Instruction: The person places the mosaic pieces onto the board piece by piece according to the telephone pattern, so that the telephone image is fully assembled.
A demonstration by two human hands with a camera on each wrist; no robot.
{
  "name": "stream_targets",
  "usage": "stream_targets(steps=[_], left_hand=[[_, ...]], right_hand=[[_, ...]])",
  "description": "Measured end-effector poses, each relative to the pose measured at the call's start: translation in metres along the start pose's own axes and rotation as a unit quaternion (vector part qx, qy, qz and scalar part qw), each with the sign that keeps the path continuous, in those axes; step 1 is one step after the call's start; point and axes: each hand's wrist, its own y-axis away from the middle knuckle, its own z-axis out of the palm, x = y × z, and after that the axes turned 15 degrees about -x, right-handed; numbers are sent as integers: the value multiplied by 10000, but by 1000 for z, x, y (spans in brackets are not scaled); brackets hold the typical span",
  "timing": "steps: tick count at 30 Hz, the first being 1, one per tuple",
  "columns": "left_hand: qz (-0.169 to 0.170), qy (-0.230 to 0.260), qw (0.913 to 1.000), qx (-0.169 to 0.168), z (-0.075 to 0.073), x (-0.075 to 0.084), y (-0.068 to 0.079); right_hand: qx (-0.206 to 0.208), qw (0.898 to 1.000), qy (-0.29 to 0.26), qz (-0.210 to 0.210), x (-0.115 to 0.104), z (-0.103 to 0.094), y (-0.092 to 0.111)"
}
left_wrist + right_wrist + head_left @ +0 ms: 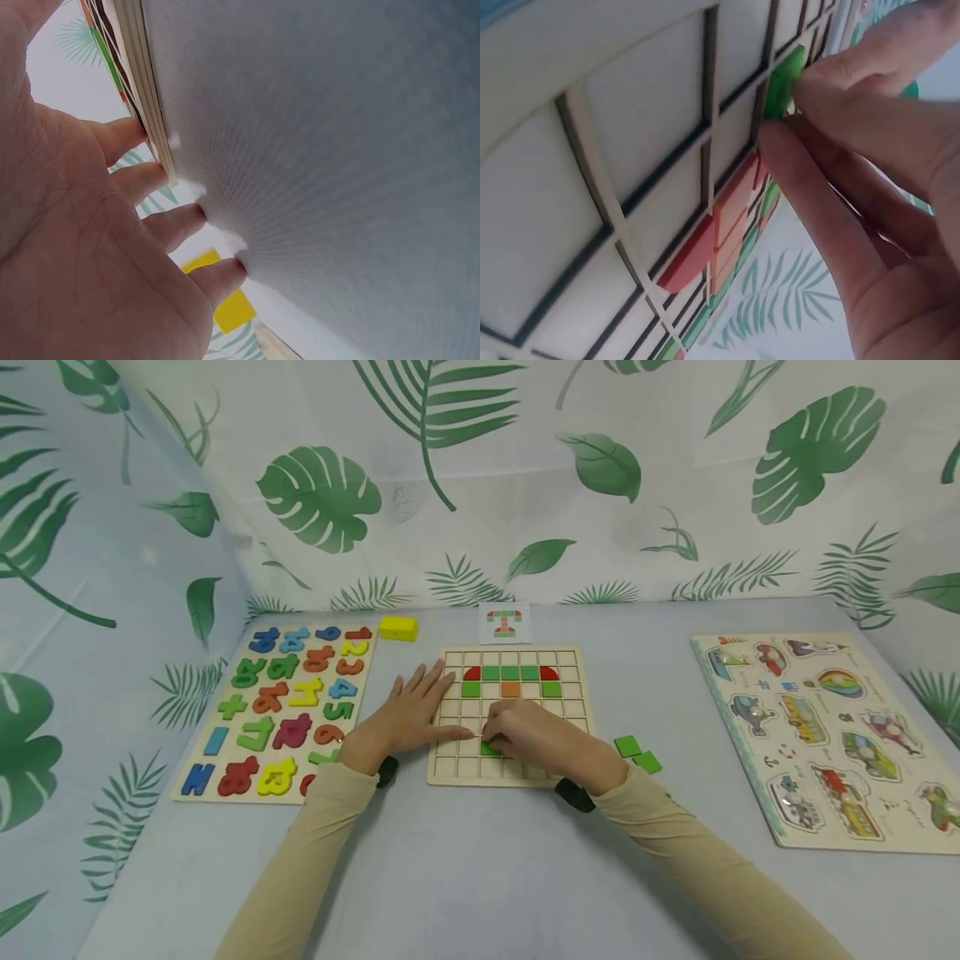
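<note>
A wooden grid board [442, 772] lies flat, holding red, green and orange tiles in its upper rows. My right hand [528, 731] is low over the board's middle, pinching a green square tile [784, 82] between thumb and fingertips at a lower-row cell. Below the orange tiles [733, 196], a red tile [690, 255] with a curved side sits in a cell, seen in the right wrist view. My left hand [408, 714] lies spread at the board's left edge, its thumb reaching over the grid. Two of its fingertips [238, 266] touch the tablecloth beside the board.
Two green tiles [627, 745] lie right of the board. A pattern card [504, 623] stands behind it, a yellow block [398, 627] to its left. A number puzzle [288, 693] occupies the left side, a vehicle picture puzzle [825, 743] the right.
</note>
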Motion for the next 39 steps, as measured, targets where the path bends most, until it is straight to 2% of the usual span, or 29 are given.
stream_targets(steps=[5, 9, 14, 19, 22, 29, 39], left_hand=[[-32, -27, 10000, 0, -1, 0, -1], [-48, -28, 10000, -11, -1, 0, 0], [-13, 10, 10000, 16, -2, 2, -1], [-5, 29, 10000, 17, -1, 3, -1], [-15, 33, 10000, 11, -1, 3, 0], [12, 58, 10000, 31, 0, 4, 0], [-62, 27, 10000, 25, 0, 4, 1]], right_hand=[[-234, 9985, -458, -192, 7, -7, 7], [-246, 9955, -886, -230, 18, -20, 22], [-2, 9961, -880, -49, 35, -38, 53], [-212, 9950, -865, 458, 48, -46, 84], [-402, 9915, -961, 775, 55, -45, 100], [-514, 9882, -1081, 955, 67, -35, 125], [-488, 9882, -1152, 879, 75, -25, 132]])
